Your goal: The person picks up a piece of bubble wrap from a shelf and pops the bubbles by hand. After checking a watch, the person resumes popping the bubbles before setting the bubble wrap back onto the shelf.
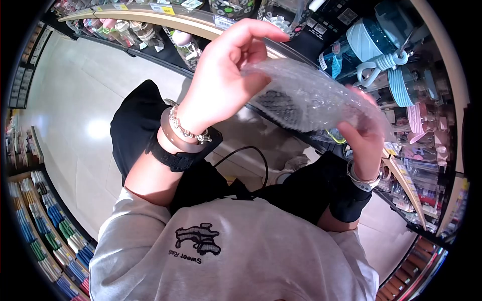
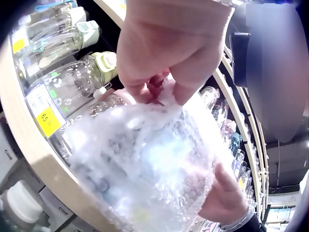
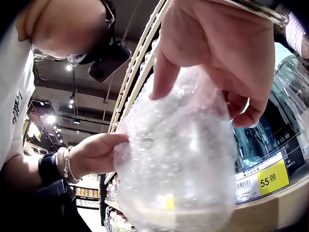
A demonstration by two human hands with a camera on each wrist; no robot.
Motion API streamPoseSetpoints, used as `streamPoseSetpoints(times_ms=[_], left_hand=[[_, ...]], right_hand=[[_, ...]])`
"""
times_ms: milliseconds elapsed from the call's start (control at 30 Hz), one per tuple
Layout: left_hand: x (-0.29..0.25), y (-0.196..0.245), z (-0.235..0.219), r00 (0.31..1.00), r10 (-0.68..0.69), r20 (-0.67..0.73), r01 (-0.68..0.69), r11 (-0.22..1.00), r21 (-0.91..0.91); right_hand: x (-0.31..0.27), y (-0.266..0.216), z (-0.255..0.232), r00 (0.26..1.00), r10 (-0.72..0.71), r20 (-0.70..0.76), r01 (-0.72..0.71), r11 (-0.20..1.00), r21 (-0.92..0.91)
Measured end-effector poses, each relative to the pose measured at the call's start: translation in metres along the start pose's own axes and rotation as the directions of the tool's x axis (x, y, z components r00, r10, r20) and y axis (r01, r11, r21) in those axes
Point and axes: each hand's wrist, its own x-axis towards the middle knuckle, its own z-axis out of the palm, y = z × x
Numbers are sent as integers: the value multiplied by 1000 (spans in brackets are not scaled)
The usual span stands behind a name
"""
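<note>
A clear bubble-wrap bag (image 1: 306, 95) is stretched between my two hands in front of the shelf. My left hand (image 1: 218, 83) pinches one end of it between thumb and fingers, with the index finger extended in the head view. At the other end my right hand (image 1: 365, 150) grips the bag, thumb on the near side and the other fingers seen hazily through the plastic. In the left wrist view the crumpled bubble wrap (image 2: 145, 159) hangs below the left fingertips. The right wrist view shows the bubble wrap (image 3: 178, 145) spread out below my right hand (image 3: 222, 53).
Shelves with clear bottles (image 2: 72, 82) and price tags (image 2: 46, 113) stand right behind the bag. A blue bottle with a strap (image 1: 371, 45) is at the upper right. White boxes (image 2: 9, 154) sit under the shelf edge. Racks of packaged goods (image 1: 50, 226) line the lower left.
</note>
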Motion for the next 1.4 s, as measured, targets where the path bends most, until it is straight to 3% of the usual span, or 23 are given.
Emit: streamPoseSetpoints(times_ms=[33, 100, 200, 233, 367, 467, 533, 667, 733, 800, 833, 933, 1033, 1133, 1200, 1400], left_hand=[[0, 0, 2, 1000, -9, -19, 8, 998, -70], [-1, 3, 2, 999, -50, -15, 45, 976, -215], [-3, 10, 0, 989, -110, 103, 110, 994, 8], [-4, 7, 0, 978, -147, 145, 158, 985, -65], [-4, 7, -7, 936, -149, 319, 146, 989, 34], [-3, 10, -11, 858, -344, 382, 395, 916, -63], [-6, -2, -19, 861, -317, 397, 377, 922, -83], [-5, -4, -19, 915, -274, 296, 339, 920, -197], [-5, -9, -21, 954, -217, 208, 278, 899, -339], [-5, -9, -23, 970, -208, 123, 240, 886, -396], [-5, -6, -24, 970, -214, 115, 243, 881, -407], [-7, -7, -24, 980, -146, 134, 192, 866, -462], [-7, -8, -23, 978, -172, 116, 207, 848, -489], [-8, -11, -21, 976, -213, -46, 162, 850, -501], [-8, -12, -20, 982, -162, -101, 85, 845, -527], [-8, -14, -18, 962, -69, -263, -86, 842, -533]], right_hand=[[-4, 3, -5, 998, 63, 26, -61, 996, -61], [-8, 5, -5, 995, 100, 15, -100, 995, -11], [-8, 6, -9, 990, 101, -94, -91, 990, 110], [-6, 2, -7, 982, 81, -168, -72, 996, 59], [-7, 1, -10, 975, 84, -207, -66, 993, 93], [-6, 0, -11, 974, 71, -213, -59, 996, 61], [-6, -1, -9, 972, 59, -229, -43, 996, 72], [-5, -3, -11, 985, 31, -168, -20, 998, 63], [-5, -2, -13, 990, 35, -138, -29, 999, 46], [-4, -7, -11, 989, 76, -125, -81, 996, -37], [-3, -9, -10, 988, 97, -120, -107, 991, -79], [-3, -5, -14, 997, 58, -55, -54, 996, 76], [-1, -4, -13, 992, 17, -122, 0, 991, 131], [0, -6, -9, 983, 1, -181, 25, 990, 142], [0, -3, -8, 973, -3, -229, 29, 993, 111], [0, 2, -13, 991, 20, -130, -13, 998, 54]])
